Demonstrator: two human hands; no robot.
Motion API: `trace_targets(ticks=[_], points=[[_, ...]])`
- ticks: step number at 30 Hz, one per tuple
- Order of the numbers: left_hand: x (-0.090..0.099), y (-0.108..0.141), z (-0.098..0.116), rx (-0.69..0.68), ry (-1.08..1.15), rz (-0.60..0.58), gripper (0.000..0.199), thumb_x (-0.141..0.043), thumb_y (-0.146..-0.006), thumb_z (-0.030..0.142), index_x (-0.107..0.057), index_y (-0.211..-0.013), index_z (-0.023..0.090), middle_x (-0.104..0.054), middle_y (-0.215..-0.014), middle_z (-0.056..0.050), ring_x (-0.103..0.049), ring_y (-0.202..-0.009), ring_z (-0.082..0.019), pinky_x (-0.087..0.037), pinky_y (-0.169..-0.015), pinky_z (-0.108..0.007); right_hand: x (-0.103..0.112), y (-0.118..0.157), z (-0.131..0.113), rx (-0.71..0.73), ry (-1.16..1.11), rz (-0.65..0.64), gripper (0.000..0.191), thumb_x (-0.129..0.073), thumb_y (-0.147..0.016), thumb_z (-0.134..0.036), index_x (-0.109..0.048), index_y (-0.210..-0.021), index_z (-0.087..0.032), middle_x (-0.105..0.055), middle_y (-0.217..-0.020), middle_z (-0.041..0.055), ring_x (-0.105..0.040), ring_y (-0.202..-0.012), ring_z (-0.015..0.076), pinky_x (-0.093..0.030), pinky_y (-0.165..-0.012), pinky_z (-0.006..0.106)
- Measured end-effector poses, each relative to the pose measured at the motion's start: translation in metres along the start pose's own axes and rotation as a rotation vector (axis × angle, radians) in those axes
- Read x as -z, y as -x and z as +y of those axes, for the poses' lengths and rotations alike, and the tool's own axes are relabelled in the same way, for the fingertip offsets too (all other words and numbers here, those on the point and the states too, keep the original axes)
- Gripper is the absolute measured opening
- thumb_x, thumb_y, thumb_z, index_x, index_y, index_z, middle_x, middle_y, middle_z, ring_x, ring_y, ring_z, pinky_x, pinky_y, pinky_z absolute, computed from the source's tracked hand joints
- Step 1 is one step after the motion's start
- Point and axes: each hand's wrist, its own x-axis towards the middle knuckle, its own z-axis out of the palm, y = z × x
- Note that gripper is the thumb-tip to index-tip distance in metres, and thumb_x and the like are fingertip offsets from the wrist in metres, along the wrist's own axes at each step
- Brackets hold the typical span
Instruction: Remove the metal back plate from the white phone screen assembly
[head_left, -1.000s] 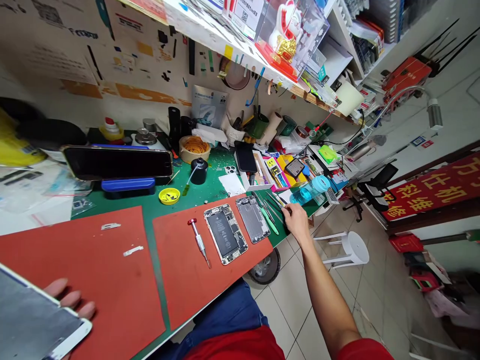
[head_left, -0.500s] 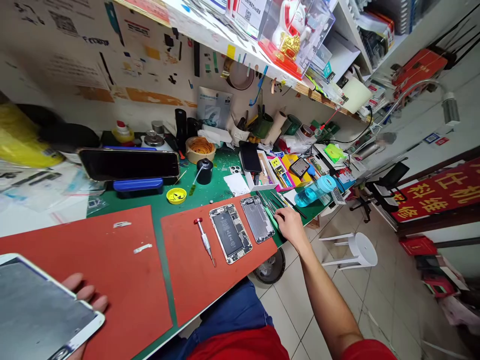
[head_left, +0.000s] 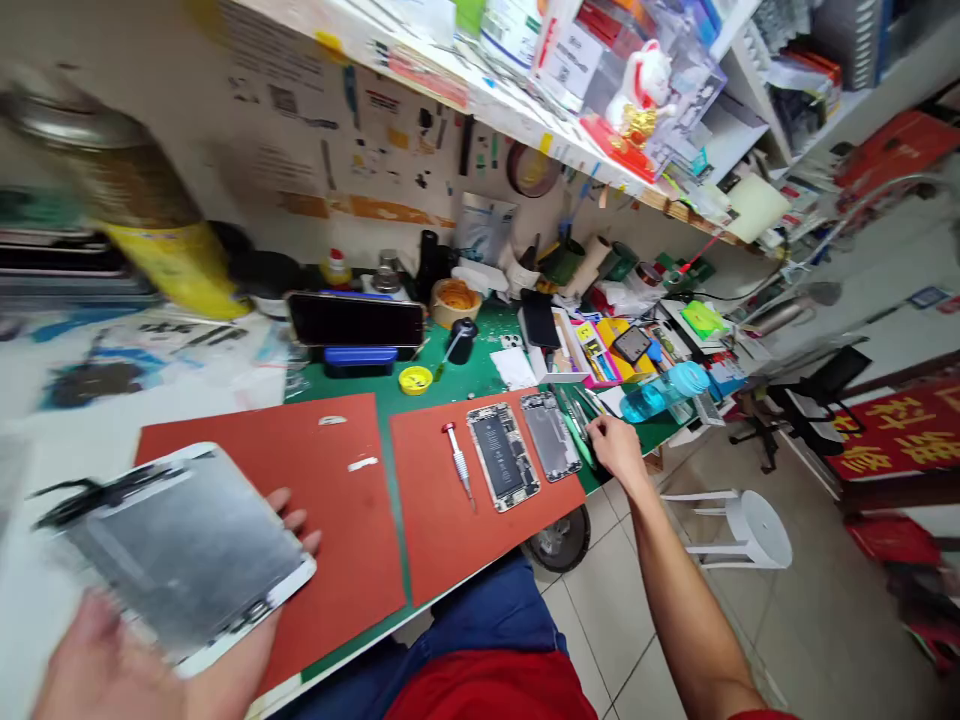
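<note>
Away from banner (head_left: pixel 892 432) "科", left hand (head_left: pixel 150 680) holds panel (head_left: pixel 199 555).

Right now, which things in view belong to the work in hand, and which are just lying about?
Probably in the work:
- white-framed screen panel, in the left hand
- green tool, beside the right hand
- red-topped screwdriver
- opened phone
- stripped phone housing

Seemingly just lying about:
- blue bottle
- cat figurine
- white stool

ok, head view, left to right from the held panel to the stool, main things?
Panel in left hand → screwdriver → open phone → metal housing → right hand → white stool.
</note>
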Motion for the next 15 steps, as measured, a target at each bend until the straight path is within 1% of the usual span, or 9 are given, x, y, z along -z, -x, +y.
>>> trace_targets(ticks=[1, 2, 3, 5, 8, 10, 12, 14, 15], points=[[-0.009, 0.018, 0.007, 0.006, 0.024, 0.052, 0.055, -0.063, -0.084, 0.054, -0.074, -0.136, 0.040, -0.080, -0.130, 0.000, -0.070, -0.128, -0.032, -0.069, -0.086, -0.043, 0.000, 0.000, 0.000, 0.004, 0.005, 0.003, 0.036, -0.069, -0.105, -0.040, -0.066, -0.135, -0.019, -0.067, -0.136, 0.0105, -0.070, -0.115, 0.0254, -0.062, -0.098, 0.047], [-0.016, 0.031, 0.013, 0.007, 0.051, 0.058, 0.056, -0.061, -0.086, 0.057, -0.073, -0.137, 0.037, -0.080, -0.130, -0.003, -0.071, -0.128, -0.033, -0.068, -0.091, -0.045, 0.000, -0.001, -0.001, 0.010, 0.009, 0.006, 0.036, -0.069, -0.105, -0.040, -0.065, -0.135, -0.019, -0.067, -0.136, 0.0105, -0.070, -0.115, 0.0254, -0.062, -0.097, 0.047], [-0.021, 0.039, 0.017, 0.023, 0.083, 0.026, 0.057, -0.062, -0.087, 0.058, -0.073, -0.138, 0.036, -0.079, -0.131, -0.006, -0.071, -0.128, -0.034, -0.065, -0.098, -0.048, 0.000, -0.002, -0.002, 0.017, 0.012, 0.007, 0.036, -0.069, -0.105, -0.040, -0.066, -0.135, -0.019, -0.068, -0.136, 0.0105, -0.071, -0.115, 0.0253, -0.062, -0.097, 0.047], [-0.023, 0.043, 0.023, 0.041, 0.153, 0.002, 0.059, -0.062, -0.090, 0.058, -0.072, -0.140, 0.030, -0.078, -0.132, -0.012, -0.071, -0.128, -0.035, -0.062, -0.105, -0.052, 0.000, -0.004, -0.005, 0.031, 0.017, 0.012, 0.035, -0.069, -0.105, -0.040, -0.066, -0.134, -0.020, -0.068, -0.136, 0.0104, -0.070, -0.115, 0.0250, -0.062, -0.098, 0.046], [-0.015, 0.034, 0.029, 0.016, 0.222, -0.117, 0.058, -0.059, -0.097, 0.050, -0.066, -0.148, 0.023, -0.074, -0.138, -0.018, -0.072, -0.127, -0.035, -0.061, -0.106, -0.055, 0.000, -0.005, -0.009, 0.044, 0.020, 0.035, 0.030, -0.068, -0.106, -0.039, -0.069, -0.127, -0.018, -0.070, -0.130, 0.0108, -0.071, -0.111, 0.0238, -0.061, -0.098, 0.045], [-0.009, 0.026, 0.033, 0.010, 0.265, -0.193, 0.060, -0.057, -0.100, 0.047, -0.061, -0.152, 0.019, -0.072, -0.139, -0.021, -0.074, -0.122, -0.035, -0.063, -0.102, -0.054, 0.000, -0.003, -0.011, 0.046, 0.013, 0.071, 0.022, -0.063, -0.107, -0.031, -0.073, -0.115, -0.014, -0.075, -0.118, 0.0161, -0.073, -0.104, 0.0258, -0.059, -0.096, 0.042], [-0.006, 0.018, 0.037, 0.034, 0.302, -0.254, 0.061, -0.053, -0.103, 0.047, -0.058, -0.154, 0.016, -0.072, -0.139, -0.024, -0.076, -0.118, -0.035, -0.065, -0.097, -0.052, 0.002, 0.001, -0.013, 0.032, -0.006, 0.130, 0.024, -0.056, -0.105, -0.024, -0.075, -0.109, -0.010, -0.077, -0.105, 0.0226, -0.075, -0.097, 0.0304, -0.055, -0.091, 0.043], [-0.004, 0.009, 0.040, 0.047, 0.329, -0.298, 0.060, -0.049, -0.105, 0.048, -0.057, -0.155, 0.015, -0.071, -0.139, -0.026, -0.077, -0.116, -0.035, -0.065, -0.095, -0.049, 0.006, 0.007, -0.014, -0.002, -0.040, 0.215, 0.030, -0.052, -0.103, -0.023, -0.075, -0.110, -0.006, -0.077, -0.096, 0.0258, -0.075, -0.092, 0.0347, -0.053, -0.087, 0.045], [-0.004, 0.005, 0.041, 0.046, 0.340, -0.312, 0.060, -0.048, -0.106, 0.048, -0.057, -0.155, 0.014, -0.070, -0.140, -0.027, -0.077, -0.116, -0.035, -0.065, -0.094, -0.049, 0.010, 0.011, -0.014, -0.022, -0.064, 0.268, 0.033, -0.050, -0.102, -0.023, -0.075, -0.112, -0.004, -0.077, -0.095, 0.0264, -0.075, -0.092, 0.0363, -0.053, -0.087, 0.046]])
